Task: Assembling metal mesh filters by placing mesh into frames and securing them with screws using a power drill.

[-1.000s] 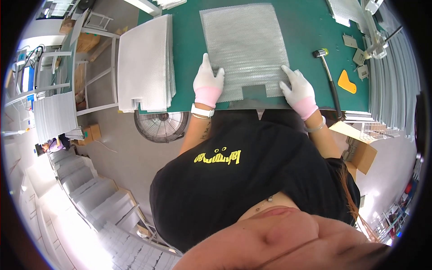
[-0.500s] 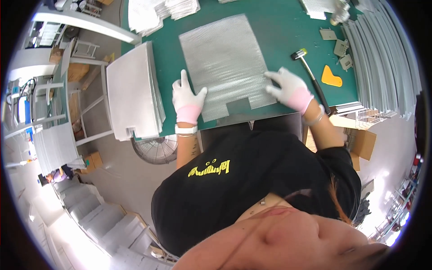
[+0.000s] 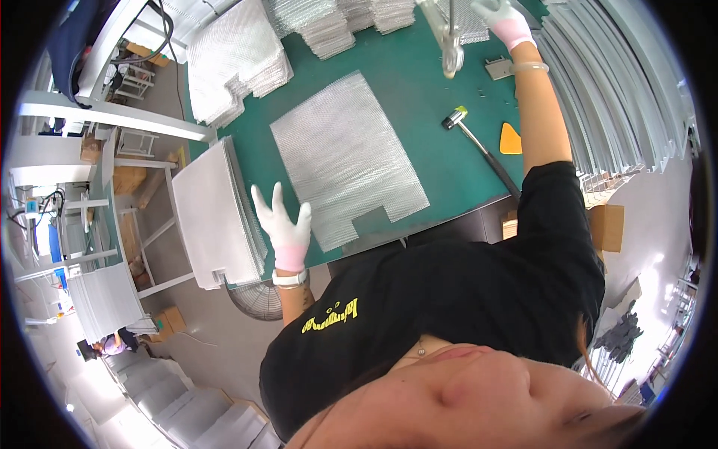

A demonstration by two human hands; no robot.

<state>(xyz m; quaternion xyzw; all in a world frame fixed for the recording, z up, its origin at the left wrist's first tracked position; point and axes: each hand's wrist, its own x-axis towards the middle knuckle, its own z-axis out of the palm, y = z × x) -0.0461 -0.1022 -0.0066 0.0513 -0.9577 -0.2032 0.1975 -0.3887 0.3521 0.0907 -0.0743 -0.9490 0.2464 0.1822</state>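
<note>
A silver metal mesh sheet (image 3: 348,161) with a notch in its near edge lies flat on the green table (image 3: 419,112). My left hand (image 3: 283,232), in a white glove with a pink cuff, hovers by the sheet's near left edge, open with its fingers spread and holding nothing. Far off at the top right, my right hand (image 3: 505,21), gloved the same way, reaches over a small pile of mesh (image 3: 470,28). Its thumb stands out from the hand, while its fingertips run out of the picture; I see nothing held in it.
Left of the sheet stands a stack of pale panels (image 3: 217,217). Mesh piles (image 3: 238,56) fill the far side. A mallet (image 3: 482,146), an orange scraper (image 3: 511,140) and a metal plate (image 3: 497,69) lie to the right, beside long grey strips (image 3: 609,90). A metal fixture (image 3: 452,52) hangs over the table.
My right hand has left the mesh sheet's right edge and stretched to the far right. My left hand has come off the sheet's left side. The whole view has shifted and tilted.
</note>
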